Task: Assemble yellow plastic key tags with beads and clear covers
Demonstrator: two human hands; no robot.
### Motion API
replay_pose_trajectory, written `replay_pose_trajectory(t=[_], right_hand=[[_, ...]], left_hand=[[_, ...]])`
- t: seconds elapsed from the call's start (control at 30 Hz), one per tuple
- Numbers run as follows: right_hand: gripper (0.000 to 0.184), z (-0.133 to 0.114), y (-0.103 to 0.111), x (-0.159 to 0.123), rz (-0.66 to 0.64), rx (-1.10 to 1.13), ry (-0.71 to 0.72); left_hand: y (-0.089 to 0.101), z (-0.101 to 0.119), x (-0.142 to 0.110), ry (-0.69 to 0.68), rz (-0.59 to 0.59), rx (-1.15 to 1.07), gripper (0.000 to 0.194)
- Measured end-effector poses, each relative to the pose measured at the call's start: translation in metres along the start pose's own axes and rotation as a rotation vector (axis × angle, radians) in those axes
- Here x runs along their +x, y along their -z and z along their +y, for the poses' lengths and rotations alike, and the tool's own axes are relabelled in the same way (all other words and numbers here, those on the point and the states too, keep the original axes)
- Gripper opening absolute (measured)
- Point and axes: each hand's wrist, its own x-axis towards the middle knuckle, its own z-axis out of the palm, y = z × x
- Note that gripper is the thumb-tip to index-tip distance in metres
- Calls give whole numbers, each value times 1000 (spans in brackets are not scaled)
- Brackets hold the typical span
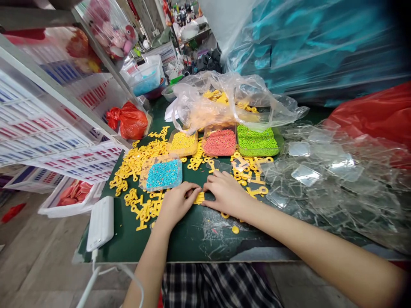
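Note:
My left hand (176, 202) and my right hand (226, 191) meet over a small yellow plastic piece (199, 198) on the dark green table (192, 239). The fingers of both hands are curled and pinch that piece from either side. Many more yellow key-shaped pieces (141, 160) lie scattered to the left and behind. Just beyond my left hand stands a clear tray of blue beads (163, 173). Further back are trays of yellow beads (182, 142), pink beads (220, 142) and green beads (257, 140).
Clear plastic covers (321, 171) are heaped on the right. A clear bag of yellow parts (221, 102) sits behind the trays. A white power bank (100, 222) lies at the left edge. White shelving (48, 119) and a red bag (130, 120) stand left.

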Motion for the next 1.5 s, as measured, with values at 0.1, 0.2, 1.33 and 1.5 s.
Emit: replay_pose_trajectory(t=[0.1, 0.2, 1.33, 1.5], right_hand=[[28, -1, 3, 0, -33, 3, -18], [30, -1, 4, 1, -54, 9, -27], [34, -3, 13, 0, -176, 38, 1], [34, -2, 9, 0, -149, 60, 12]], left_hand=[[0, -2, 0, -22, -7, -17, 26], [-1, -4, 1, -40, 6, -51, 28], [8, -18, 0, -159, -35, -118, 25], [8, -18, -1, -176, -45, -75, 24]])
